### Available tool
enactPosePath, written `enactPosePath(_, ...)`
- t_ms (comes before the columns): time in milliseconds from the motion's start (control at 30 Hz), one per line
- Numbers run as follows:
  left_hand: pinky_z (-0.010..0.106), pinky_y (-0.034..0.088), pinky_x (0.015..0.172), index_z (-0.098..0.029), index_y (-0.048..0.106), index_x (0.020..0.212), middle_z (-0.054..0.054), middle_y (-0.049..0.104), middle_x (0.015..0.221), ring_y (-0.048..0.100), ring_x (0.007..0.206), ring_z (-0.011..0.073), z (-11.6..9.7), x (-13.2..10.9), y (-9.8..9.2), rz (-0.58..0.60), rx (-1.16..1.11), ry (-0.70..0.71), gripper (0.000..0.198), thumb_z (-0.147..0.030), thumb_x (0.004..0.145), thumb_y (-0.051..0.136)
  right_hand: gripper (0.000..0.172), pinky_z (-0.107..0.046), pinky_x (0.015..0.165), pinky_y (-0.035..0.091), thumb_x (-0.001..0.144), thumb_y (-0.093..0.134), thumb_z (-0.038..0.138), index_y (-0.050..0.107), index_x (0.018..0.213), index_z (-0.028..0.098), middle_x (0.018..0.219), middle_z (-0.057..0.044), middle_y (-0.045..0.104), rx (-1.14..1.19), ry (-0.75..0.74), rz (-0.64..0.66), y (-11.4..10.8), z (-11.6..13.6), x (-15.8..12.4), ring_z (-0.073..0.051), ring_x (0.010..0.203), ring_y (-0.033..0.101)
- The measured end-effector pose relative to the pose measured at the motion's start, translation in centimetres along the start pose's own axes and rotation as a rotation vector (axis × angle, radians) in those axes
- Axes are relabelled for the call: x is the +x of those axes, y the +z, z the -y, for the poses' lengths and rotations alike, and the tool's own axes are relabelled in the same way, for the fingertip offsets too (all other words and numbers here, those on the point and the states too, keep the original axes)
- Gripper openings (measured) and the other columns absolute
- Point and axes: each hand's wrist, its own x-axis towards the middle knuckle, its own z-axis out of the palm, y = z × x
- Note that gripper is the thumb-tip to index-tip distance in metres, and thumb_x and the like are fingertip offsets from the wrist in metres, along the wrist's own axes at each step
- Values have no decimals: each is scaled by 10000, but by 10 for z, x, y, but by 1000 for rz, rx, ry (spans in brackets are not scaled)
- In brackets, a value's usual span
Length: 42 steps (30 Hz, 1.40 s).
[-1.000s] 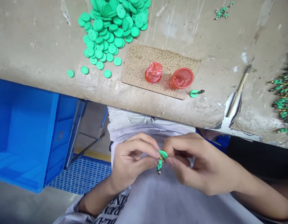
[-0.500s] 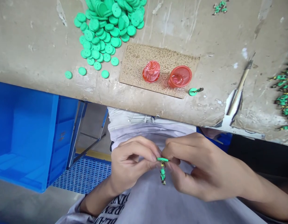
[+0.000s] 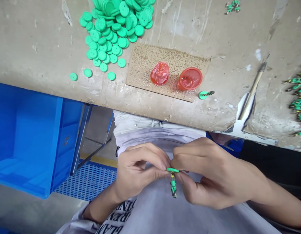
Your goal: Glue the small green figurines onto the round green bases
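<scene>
Between my hands, in front of my chest, is a small toy figure (image 3: pixel 173 186) in green, black and yellow, hanging upside down from a round green base (image 3: pixel 172 170). My left hand (image 3: pixel 143 169) pinches the left edge of that base with thumb and forefinger. From the other side, my right hand (image 3: pixel 208 174) closes its thumb and bent fingers on the base's right edge. On the table a second figure on a green base (image 3: pixel 203 95) lies beside a red cup (image 3: pixel 190 79).
Loose green discs (image 3: pixel 116 32) are heaped at the table's far left. A wet brown board (image 3: pixel 143 61) carries an upturned red cup (image 3: pixel 160 73). A brush (image 3: pixel 252 87) lies to the right, near piled green figures (image 3: pixel 298 104). A blue crate (image 3: pixel 35 139) stands at left.
The base and figure have shifted slightly right and down, and the base tilts a little more. Both hands keep their pinch. The whole table view has drifted slightly.
</scene>
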Motion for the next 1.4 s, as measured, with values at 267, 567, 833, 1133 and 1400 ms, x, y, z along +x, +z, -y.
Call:
enactPosePath(267, 252, 644, 662, -143, 748, 779, 37, 743, 714, 740, 672, 154, -2, 0, -1, 13, 39, 19, 120, -136, 829, 857, 211, -261, 498, 266, 790, 510, 49, 462, 684, 224, 634, 66, 352, 58, -58, -91, 9, -4, 1, -109, 551, 263)
enactPosePath(567, 245, 653, 647, -146, 757, 761, 36, 749, 707, 747, 660, 156, -6, 1, 0, 30, 46, 1, 121, -151, 838, 850, 171, -271, 498, 274, 748, 522, 41, 534, 702, 206, 621, 59, 401, 103, -95, -133, 16, -11, -2, -106, 535, 298)
enactPosePath(833, 255, 647, 655, -131, 758, 762, 44, 753, 715, 738, 656, 154, -3, -1, 1, 23, -8, -37, 123, -135, 813, 869, 123, -276, 499, 305, 803, 532, 82, 606, 762, 171, 626, 46, 452, 97, -110, -80, 11, -13, -5, -115, 535, 357)
enactPosePath(1133, 264, 654, 637, -141, 774, 776, 48, 758, 722, 750, 667, 169, -7, -2, 0, 38, 21, -4, 99, -153, 846, 842, 149, -269, 494, 283, 739, 545, 45, 572, 700, 186, 618, 60, 424, 86, -162, -129, 15, -12, -4, -107, 534, 287)
enactPosePath(1400, 255, 652, 627, -132, 765, 765, 55, 755, 712, 749, 653, 167, -8, -1, 2, 51, 59, -1, 116, -158, 850, 839, 135, -291, 490, 287, 781, 546, 65, 615, 717, 162, 606, 41, 465, 75, -170, -99, 13, -13, -4, -118, 530, 338)
